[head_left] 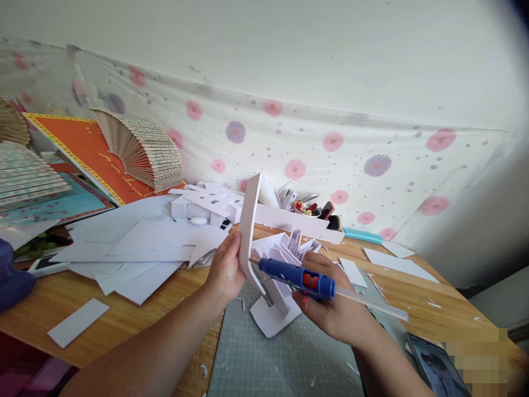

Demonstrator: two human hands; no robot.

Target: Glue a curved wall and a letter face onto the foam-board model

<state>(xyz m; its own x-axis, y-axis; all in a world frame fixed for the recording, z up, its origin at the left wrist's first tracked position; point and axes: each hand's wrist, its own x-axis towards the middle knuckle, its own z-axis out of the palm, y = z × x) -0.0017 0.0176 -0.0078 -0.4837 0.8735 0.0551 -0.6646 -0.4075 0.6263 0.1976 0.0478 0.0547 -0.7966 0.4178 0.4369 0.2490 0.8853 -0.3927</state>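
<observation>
- Gripping the white board model (249, 226), my left hand (226, 270) is closing its thumb and fingers around the tall panel's lower left side.
- My right hand (341, 314) is wrapping around the blue glue gun (289, 275), holding it crosswise, with the nozzle pointing left toward the panel's near edge; I cannot tell whether the tip is touching.
- A translucent glue stick (372, 304) is extending from the gun's rear, past my right wrist.
- The model is standing tilted between my hands, above the grey cutting mat (256, 364); its tall panel is rising on the left and its rounded lower piece is projecting toward me. I cannot tell whether that piece is resting on the mat.
- Loose white sheets (152, 242) are overlapping on the wooden worktop (185, 309) at the left, and a small white strip (78, 322) is lying apart, nearer to me.
- Behind the sheets, a white cut-out structure (206, 204) is sitting near the flowered wall covering (256, 132).
- A folding fan (144, 149) is leaning over an orange board (82, 149) at the far left.
- At the near right, a phone (438, 364) is lying beside the mat.
</observation>
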